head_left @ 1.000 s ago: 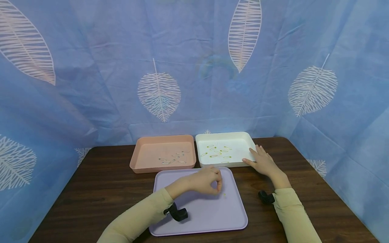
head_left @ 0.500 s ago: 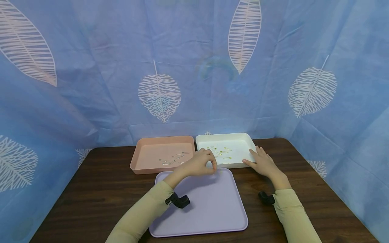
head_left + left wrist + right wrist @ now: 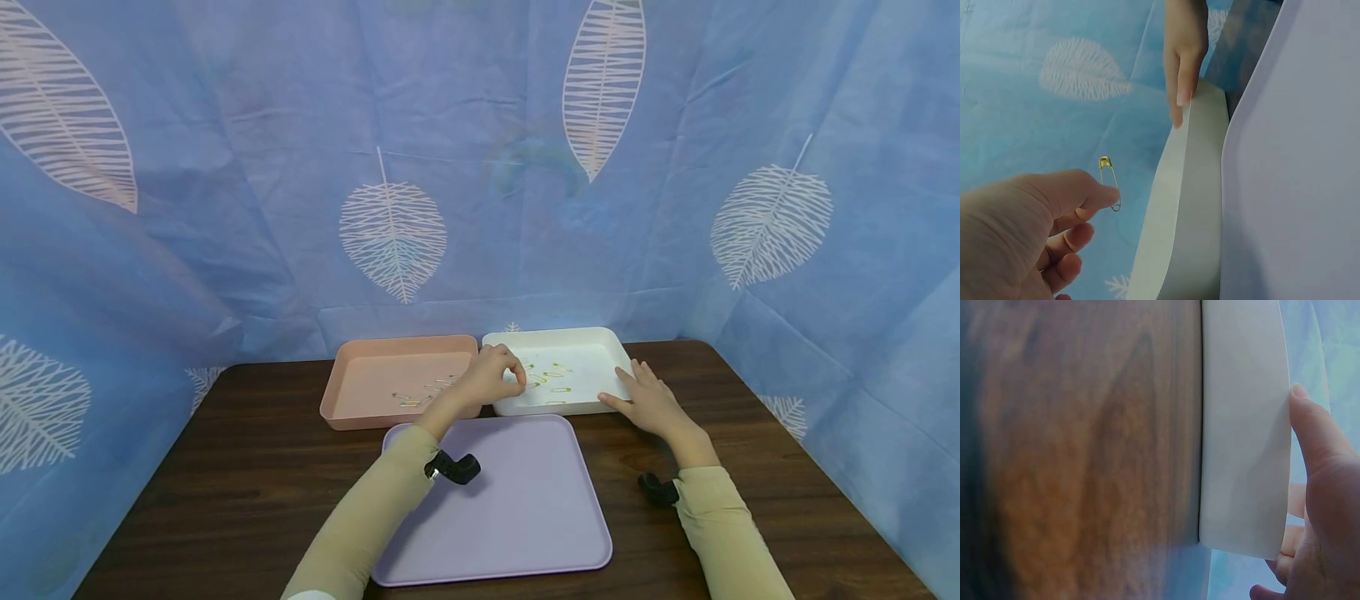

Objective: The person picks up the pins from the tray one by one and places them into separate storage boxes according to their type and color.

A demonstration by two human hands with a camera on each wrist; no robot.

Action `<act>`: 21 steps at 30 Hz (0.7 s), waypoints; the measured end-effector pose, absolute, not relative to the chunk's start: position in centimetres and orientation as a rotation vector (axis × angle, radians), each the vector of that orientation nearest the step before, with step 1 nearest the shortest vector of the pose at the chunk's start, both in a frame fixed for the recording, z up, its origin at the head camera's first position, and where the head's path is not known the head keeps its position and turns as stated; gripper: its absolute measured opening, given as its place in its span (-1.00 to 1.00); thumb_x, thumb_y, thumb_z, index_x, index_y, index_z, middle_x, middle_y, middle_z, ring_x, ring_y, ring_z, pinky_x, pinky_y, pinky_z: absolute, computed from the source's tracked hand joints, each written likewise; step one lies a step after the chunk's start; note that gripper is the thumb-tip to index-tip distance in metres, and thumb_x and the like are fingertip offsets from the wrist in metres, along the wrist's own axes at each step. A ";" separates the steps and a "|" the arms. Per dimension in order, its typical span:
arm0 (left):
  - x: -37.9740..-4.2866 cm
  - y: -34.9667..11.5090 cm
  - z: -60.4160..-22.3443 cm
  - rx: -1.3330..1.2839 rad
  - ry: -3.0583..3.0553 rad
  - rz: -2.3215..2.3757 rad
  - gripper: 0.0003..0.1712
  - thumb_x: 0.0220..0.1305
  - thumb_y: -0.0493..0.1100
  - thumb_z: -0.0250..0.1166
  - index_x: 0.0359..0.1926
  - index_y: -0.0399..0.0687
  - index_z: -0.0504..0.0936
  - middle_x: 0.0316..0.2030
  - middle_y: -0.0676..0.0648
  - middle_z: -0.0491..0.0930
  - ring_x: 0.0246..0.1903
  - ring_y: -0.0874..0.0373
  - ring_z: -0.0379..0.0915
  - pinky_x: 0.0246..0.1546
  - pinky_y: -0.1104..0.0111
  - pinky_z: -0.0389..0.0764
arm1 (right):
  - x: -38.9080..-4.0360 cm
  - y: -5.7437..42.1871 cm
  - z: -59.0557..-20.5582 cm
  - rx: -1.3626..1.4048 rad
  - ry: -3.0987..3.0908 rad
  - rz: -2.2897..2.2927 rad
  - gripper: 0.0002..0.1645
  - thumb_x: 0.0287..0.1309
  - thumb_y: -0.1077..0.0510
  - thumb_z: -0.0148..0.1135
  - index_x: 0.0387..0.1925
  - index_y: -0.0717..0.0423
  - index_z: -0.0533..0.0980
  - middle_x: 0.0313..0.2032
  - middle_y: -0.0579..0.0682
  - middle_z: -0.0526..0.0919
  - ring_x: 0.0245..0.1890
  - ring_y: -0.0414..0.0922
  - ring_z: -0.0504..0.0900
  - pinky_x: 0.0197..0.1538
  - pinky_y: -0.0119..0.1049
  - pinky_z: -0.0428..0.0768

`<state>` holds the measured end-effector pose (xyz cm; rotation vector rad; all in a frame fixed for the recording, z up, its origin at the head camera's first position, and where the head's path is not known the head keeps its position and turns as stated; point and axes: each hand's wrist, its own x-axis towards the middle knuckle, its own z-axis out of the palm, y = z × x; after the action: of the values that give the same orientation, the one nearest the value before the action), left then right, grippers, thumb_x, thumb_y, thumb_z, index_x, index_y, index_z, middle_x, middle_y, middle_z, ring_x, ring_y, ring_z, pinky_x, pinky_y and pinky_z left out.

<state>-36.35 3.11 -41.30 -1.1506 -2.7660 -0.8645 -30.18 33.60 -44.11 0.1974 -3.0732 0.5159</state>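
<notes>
My left hand [image 3: 487,375] is over the left side of the white tray [image 3: 596,358]. Between its thumb and forefinger it pinches a gold safety pin [image 3: 1106,164], which stands up clasp-first in the left wrist view. Several other gold safety pins [image 3: 560,389] lie scattered on the white tray's floor, some hidden behind the left hand. My right hand [image 3: 652,400] rests on that tray's right end, fingers spread and fairly straight. In the right wrist view its thumb [image 3: 1313,425] touches the rim.
A pink tray [image 3: 375,375] with several silver safety pins [image 3: 411,404] stands left of the white one, partly behind my left wrist. In front of both lies a shallow purple tray [image 3: 517,508] on the dark wooden table [image 3: 225,492]. A blue leaf-print cloth [image 3: 480,233] hangs behind.
My left hand has risen from the purple tray with the gold safety pin and moved forward, slightly left, to the white tray. The right hand has stayed at the white tray's end.
</notes>
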 end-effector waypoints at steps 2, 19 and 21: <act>-36.9 3.2 -41.4 -1.114 -2.772 -0.853 -0.94 0.20 -0.12 0.34 -0.40 0.08 0.71 -0.15 -0.03 0.55 -0.12 0.05 0.30 0.01 0.16 0.28 | -30.2 33.6 -44.2 0.196 -3.074 0.508 0.01 0.31 -0.33 0.02 0.42 0.38 0.12 0.44 0.53 -0.13 0.46 0.43 -0.15 0.33 0.46 -0.04; -40.2 3.7 -42.8 -0.841 -2.822 -0.829 -0.92 0.19 -0.16 0.33 -0.41 0.03 0.74 -0.24 -0.02 0.65 -0.09 0.06 0.46 0.02 0.18 0.44 | -30.4 33.9 -44.5 0.197 -3.064 0.505 0.01 0.31 -0.33 0.02 0.43 0.37 0.12 0.44 0.52 -0.12 0.46 0.43 -0.14 0.32 0.47 -0.03; -40.4 3.8 -43.1 -0.800 -2.832 -0.838 -0.91 0.19 -0.17 0.32 -0.40 0.02 0.75 -0.21 -0.02 0.66 -0.09 0.05 0.48 -0.10 0.22 0.49 | -30.4 33.9 -44.5 0.196 -3.064 0.511 0.00 0.31 -0.33 0.02 0.43 0.37 0.12 0.44 0.52 -0.12 0.46 0.43 -0.15 0.32 0.47 -0.04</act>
<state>-40.45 3.76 -43.09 -0.8005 -2.8320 -0.8375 -30.41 33.85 -44.49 0.1959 -3.0641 0.5108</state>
